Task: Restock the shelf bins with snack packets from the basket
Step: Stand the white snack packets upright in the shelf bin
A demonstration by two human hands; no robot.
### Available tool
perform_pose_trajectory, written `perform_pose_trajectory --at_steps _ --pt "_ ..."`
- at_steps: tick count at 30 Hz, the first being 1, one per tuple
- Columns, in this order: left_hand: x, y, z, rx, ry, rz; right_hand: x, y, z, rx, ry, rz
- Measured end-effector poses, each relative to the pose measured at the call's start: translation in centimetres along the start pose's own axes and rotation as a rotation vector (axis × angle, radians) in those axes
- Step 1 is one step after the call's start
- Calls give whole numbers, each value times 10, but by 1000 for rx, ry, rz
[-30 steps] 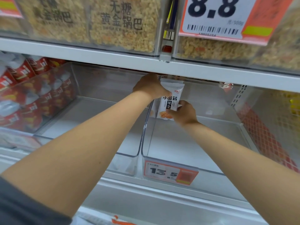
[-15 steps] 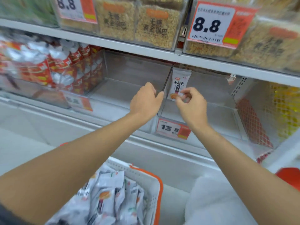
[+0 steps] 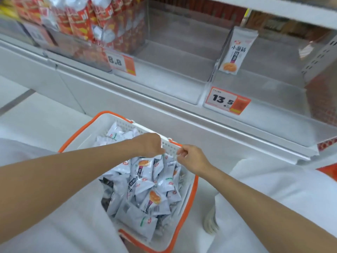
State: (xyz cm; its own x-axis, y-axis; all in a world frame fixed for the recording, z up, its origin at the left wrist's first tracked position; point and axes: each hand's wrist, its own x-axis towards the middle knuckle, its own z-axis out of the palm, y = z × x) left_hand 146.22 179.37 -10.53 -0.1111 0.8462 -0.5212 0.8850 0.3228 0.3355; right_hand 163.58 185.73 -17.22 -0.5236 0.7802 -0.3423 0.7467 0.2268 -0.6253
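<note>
A white basket with an orange rim [image 3: 78, 133] stands on the floor below me, full of several grey-white snack packets [image 3: 145, 190]. My left hand [image 3: 147, 145] and my right hand [image 3: 191, 159] are both over the basket's far end, fingers curled down at the top packets. Whether either hand grips a packet is hidden. One packet of the same kind [image 3: 237, 50] stands upright against the left wall of the clear shelf bin [image 3: 273, 92] that carries the 13.5 price tag [image 3: 227, 101].
Left of that bin sits another clear bin [image 3: 173, 70] with nothing in it. Further left is a bin of red packets [image 3: 82, 24] with an 8.8 tag [image 3: 120, 63]. The white shelf ledge [image 3: 218, 125] juts out above the basket. A shoe [image 3: 209, 223] stands beside the basket.
Both hands let go of the packet, left it standing in the bin and dropped down to the basket. My view has tilted down from the shelf.
</note>
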Motion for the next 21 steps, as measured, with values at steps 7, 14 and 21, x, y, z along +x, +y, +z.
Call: perform_pose_trajectory --at_steps 7,14,21 --pt "9 -13 20 152 -256 -12 -5 41 76 -680 -502 -189" --pt "13 -13 3 191 -214 15 4 24 73 -681 -179 -377" --pt "14 -7 -31 -528 -223 132 -12 -52 -70 52 -10 -318"
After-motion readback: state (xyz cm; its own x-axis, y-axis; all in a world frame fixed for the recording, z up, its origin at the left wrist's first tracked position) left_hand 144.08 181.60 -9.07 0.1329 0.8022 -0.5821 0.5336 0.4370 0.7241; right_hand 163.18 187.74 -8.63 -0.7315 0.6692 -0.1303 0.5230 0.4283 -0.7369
